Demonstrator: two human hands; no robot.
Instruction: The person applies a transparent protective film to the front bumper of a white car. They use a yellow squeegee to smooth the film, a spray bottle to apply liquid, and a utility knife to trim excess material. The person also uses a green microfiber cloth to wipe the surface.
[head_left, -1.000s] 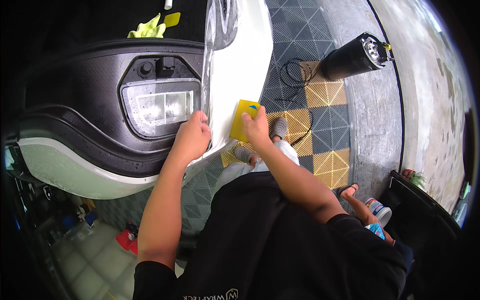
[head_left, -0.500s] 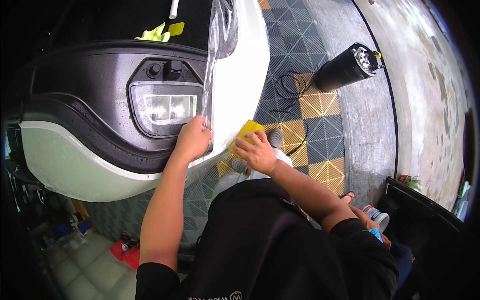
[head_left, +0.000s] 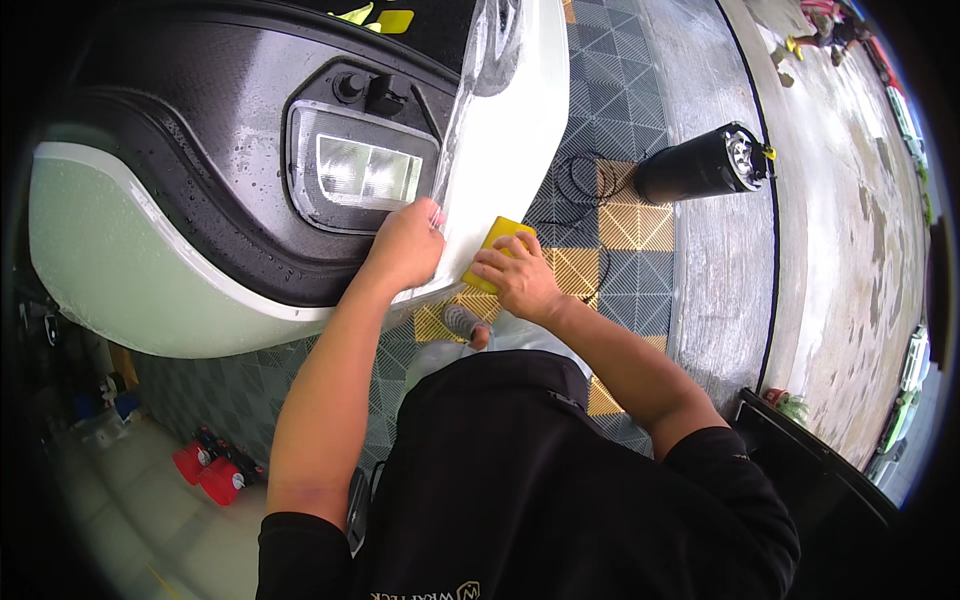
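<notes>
The person's left hand is curling beside the lamp, its fingers pinching the loose edge of a clear film. The film is running up along the border between the black trim and the white panel, wrinkling and gleaming where it is bunching. The right hand is grasping a yellow squeegee card, the fingers spreading across its face. The card is sitting at the lower right edge of the white panel, just beside the left hand but apart from it; whether it is touching the panel, one is not managing to tell.

Water drops are dotting the black trim. Above the lamp, a second yellow card is lying on a dark surface next to a yellow-green cloth. To the right, a black cylinder with a metallic top is standing on the floor of grey and tan tiles, a thin dark hose coiling near it. Red objects are resting at the lower left.
</notes>
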